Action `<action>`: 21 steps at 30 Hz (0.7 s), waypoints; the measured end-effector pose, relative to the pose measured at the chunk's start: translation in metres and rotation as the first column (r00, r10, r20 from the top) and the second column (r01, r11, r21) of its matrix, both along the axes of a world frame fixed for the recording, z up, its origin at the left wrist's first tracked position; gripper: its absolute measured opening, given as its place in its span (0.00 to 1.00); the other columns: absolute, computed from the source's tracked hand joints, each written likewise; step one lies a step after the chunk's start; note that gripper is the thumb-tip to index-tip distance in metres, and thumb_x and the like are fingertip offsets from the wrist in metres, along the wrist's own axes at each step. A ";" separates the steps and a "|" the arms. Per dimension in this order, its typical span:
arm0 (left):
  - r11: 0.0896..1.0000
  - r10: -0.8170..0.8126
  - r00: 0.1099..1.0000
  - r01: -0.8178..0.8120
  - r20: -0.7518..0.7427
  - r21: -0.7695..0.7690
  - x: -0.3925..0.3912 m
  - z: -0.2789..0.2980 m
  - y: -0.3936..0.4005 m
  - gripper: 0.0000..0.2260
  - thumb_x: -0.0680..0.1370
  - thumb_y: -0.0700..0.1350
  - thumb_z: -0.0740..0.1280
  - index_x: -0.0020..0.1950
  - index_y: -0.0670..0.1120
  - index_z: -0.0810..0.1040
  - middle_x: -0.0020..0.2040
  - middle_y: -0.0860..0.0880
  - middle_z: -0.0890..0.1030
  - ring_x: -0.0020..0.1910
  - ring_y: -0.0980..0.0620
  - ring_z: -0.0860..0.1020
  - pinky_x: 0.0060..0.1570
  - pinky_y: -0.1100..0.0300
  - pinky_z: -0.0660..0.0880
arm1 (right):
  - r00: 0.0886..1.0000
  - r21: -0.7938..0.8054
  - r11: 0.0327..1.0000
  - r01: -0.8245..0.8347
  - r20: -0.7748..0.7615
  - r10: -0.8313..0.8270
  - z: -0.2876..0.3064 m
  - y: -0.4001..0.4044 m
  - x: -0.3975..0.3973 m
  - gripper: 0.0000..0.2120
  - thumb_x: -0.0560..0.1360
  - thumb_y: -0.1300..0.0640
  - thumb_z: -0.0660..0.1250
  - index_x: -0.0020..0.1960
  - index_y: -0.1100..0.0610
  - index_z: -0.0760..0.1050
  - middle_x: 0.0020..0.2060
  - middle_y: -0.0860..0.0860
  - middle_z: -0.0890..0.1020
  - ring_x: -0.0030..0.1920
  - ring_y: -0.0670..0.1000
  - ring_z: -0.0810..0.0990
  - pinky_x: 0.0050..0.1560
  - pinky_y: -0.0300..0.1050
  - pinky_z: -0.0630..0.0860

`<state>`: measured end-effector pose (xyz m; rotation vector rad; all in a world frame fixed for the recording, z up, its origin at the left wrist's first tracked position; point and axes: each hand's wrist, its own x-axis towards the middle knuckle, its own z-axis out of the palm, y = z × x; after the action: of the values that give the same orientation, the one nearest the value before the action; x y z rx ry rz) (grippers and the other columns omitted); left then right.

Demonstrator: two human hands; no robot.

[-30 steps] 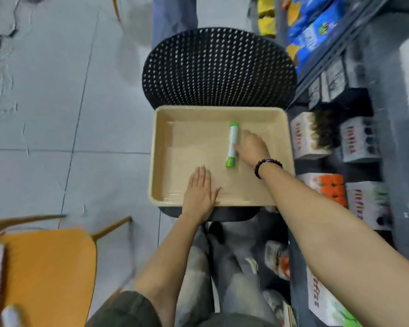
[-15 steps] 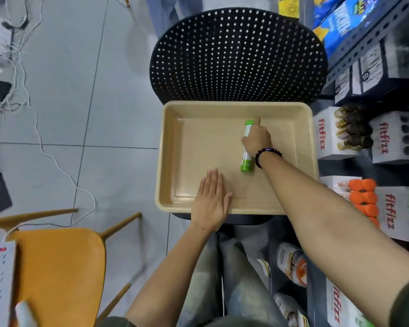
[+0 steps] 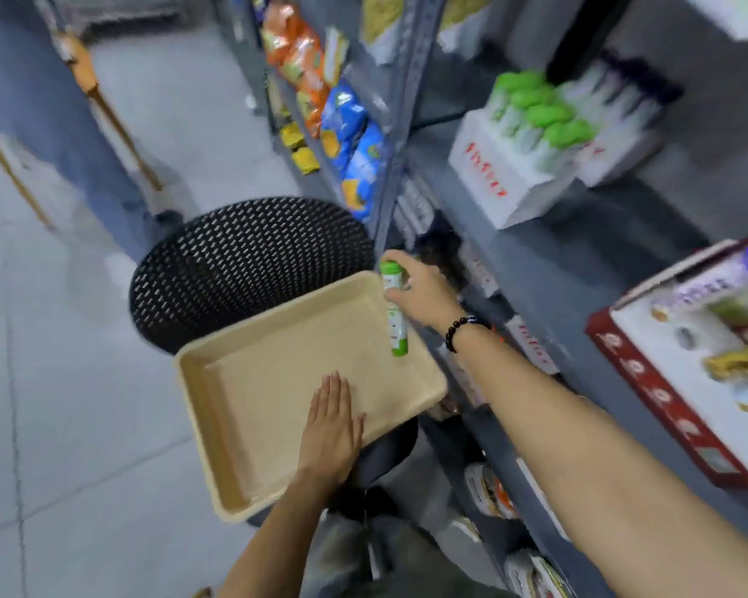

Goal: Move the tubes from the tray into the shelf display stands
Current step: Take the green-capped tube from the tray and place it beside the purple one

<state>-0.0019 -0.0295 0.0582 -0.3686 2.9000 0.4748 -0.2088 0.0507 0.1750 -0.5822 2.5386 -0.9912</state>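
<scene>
right hand (image 3: 422, 291) grasping tube (image 3: 396, 315), seemingly lifted

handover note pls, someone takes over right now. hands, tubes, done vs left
Right hand: closed around the green-capped tube, lifted over the right edge of the tray.
Left hand: open, flat on the tray's near side, steadying it.
Tray: sits on the black stool; no other tube shows in it.
Done: the last visible tube is picked up.
Left: carry it to the shelf and set it in a stand. The white display stand already holding green-capped tubes looks the likely match, though the picture is blurred.
</scene>
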 end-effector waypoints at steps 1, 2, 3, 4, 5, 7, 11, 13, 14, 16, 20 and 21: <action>0.998 -0.068 0.997 0.068 -0.039 -0.004 -0.009 0.013 0.002 0.35 0.80 0.53 0.33 0.65 0.33 0.70 0.66 0.34 0.72 0.65 0.37 0.71 0.63 0.43 0.68 | 0.999 -0.028 0.999 0.037 -0.038 -0.038 0.018 0.012 0.000 0.23 0.66 0.57 0.69 0.59 0.44 0.72 0.46 0.51 0.81 0.43 0.52 0.77 0.42 0.39 0.71; 0.990 -0.140 0.988 0.139 -0.065 -0.015 -0.018 0.027 0.005 0.35 0.80 0.52 0.34 0.62 0.33 0.74 0.63 0.35 0.75 0.62 0.38 0.75 0.61 0.47 0.71 | 0.994 -0.049 0.996 0.074 -0.076 -0.077 0.036 0.025 0.000 0.22 0.66 0.56 0.69 0.59 0.45 0.72 0.48 0.52 0.82 0.45 0.54 0.79 0.46 0.43 0.74; 0.977 -0.211 0.974 0.208 -0.082 -0.037 -0.027 0.040 0.008 0.35 0.80 0.52 0.34 0.60 0.33 0.75 0.61 0.35 0.77 0.60 0.38 0.76 0.64 0.52 0.67 | 0.986 -0.061 0.992 0.114 -0.114 -0.120 0.053 0.039 0.002 0.22 0.67 0.56 0.70 0.59 0.45 0.73 0.49 0.53 0.83 0.47 0.55 0.80 0.49 0.45 0.76; 0.962 -0.271 0.958 0.267 -0.090 -0.056 -0.037 0.051 0.013 0.34 0.80 0.51 0.36 0.60 0.33 0.75 0.61 0.35 0.77 0.60 0.38 0.76 0.68 0.54 0.59 | 0.974 -0.077 0.985 0.156 -0.155 -0.167 0.069 0.054 0.004 0.22 0.67 0.56 0.70 0.60 0.46 0.73 0.48 0.53 0.83 0.47 0.54 0.80 0.49 0.45 0.76; 0.949 -0.314 0.943 0.307 -0.107 -0.076 -0.049 0.061 0.017 0.32 0.81 0.51 0.38 0.61 0.33 0.74 0.62 0.35 0.76 0.61 0.37 0.75 0.68 0.55 0.54 | 0.956 -0.100 0.975 0.196 -0.200 -0.213 0.085 0.069 0.006 0.21 0.67 0.56 0.71 0.59 0.46 0.74 0.45 0.52 0.83 0.45 0.54 0.80 0.47 0.44 0.75; 0.923 -0.384 0.901 0.377 -0.202 -0.073 -0.074 0.075 0.031 0.24 0.81 0.48 0.48 0.65 0.32 0.70 0.66 0.34 0.71 0.66 0.36 0.70 0.70 0.54 0.50 | 0.909 -0.131 0.953 0.274 -0.288 -0.301 0.113 0.099 0.013 0.20 0.66 0.57 0.69 0.58 0.46 0.74 0.41 0.52 0.81 0.42 0.54 0.79 0.44 0.45 0.74; 0.844 -0.515 0.794 0.535 -0.325 -0.031 -0.119 0.102 0.073 0.24 0.79 0.44 0.59 0.70 0.31 0.59 0.72 0.33 0.60 0.72 0.34 0.58 0.72 0.45 0.52 | 0.786 -0.183 0.891 0.415 -0.421 -0.452 0.157 0.160 0.033 0.21 0.64 0.54 0.67 0.56 0.44 0.72 0.35 0.43 0.79 0.33 0.43 0.74 0.39 0.40 0.70; 0.820 -0.533 0.758 0.572 -0.376 -0.009 -0.137 0.114 0.100 0.24 0.80 0.48 0.54 0.68 0.30 0.63 0.69 0.31 0.65 0.69 0.32 0.62 0.68 0.40 0.59 | 0.720 -0.214 0.850 0.481 -0.456 -0.523 0.172 0.189 0.044 0.20 0.63 0.53 0.66 0.54 0.43 0.72 0.31 0.39 0.75 0.30 0.40 0.73 0.34 0.36 0.68; 0.806 -0.548 0.748 0.591 -0.375 0.002 -0.144 0.121 0.113 0.27 0.81 0.51 0.48 0.67 0.29 0.65 0.68 0.30 0.67 0.68 0.31 0.65 0.66 0.38 0.62 | 0.691 -0.225 0.828 0.514 -0.464 -0.555 0.178 0.201 0.049 0.20 0.62 0.53 0.65 0.54 0.43 0.71 0.31 0.37 0.76 0.30 0.40 0.73 0.32 0.33 0.68; 0.764 -0.605 0.707 0.645 -0.366 -0.018 -0.158 0.131 0.137 0.39 0.77 0.59 0.32 0.68 0.30 0.62 0.69 0.31 0.65 0.69 0.32 0.63 0.68 0.40 0.60 | 0.648 -0.248 0.791 0.560 -0.464 -0.604 0.188 0.223 0.057 0.20 0.63 0.54 0.65 0.54 0.42 0.70 0.33 0.38 0.77 0.31 0.42 0.75 0.33 0.34 0.71; 0.727 -0.677 0.680 0.677 -0.283 -0.115 -0.187 0.118 0.167 0.48 0.66 0.61 0.16 0.74 0.35 0.49 0.76 0.37 0.51 0.75 0.41 0.49 0.74 0.50 0.44 | 0.605 -0.283 0.745 0.604 -0.446 -0.659 0.196 0.257 0.068 0.21 0.63 0.56 0.67 0.55 0.44 0.72 0.32 0.35 0.75 0.30 0.36 0.74 0.35 0.29 0.68; 0.728 -0.680 0.684 0.673 -0.264 -0.130 -0.194 0.116 0.174 0.44 0.69 0.60 0.19 0.74 0.36 0.48 0.76 0.37 0.51 0.75 0.41 0.48 0.74 0.50 0.44 | 0.601 -0.286 0.739 0.610 -0.441 -0.667 0.198 0.263 0.070 0.23 0.64 0.57 0.67 0.57 0.45 0.72 0.34 0.34 0.76 0.31 0.34 0.74 0.35 0.24 0.66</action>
<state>-0.1961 0.1444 0.1740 0.8464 3.0114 0.3808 -0.1392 0.3141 0.3729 0.1237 3.3153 -1.3522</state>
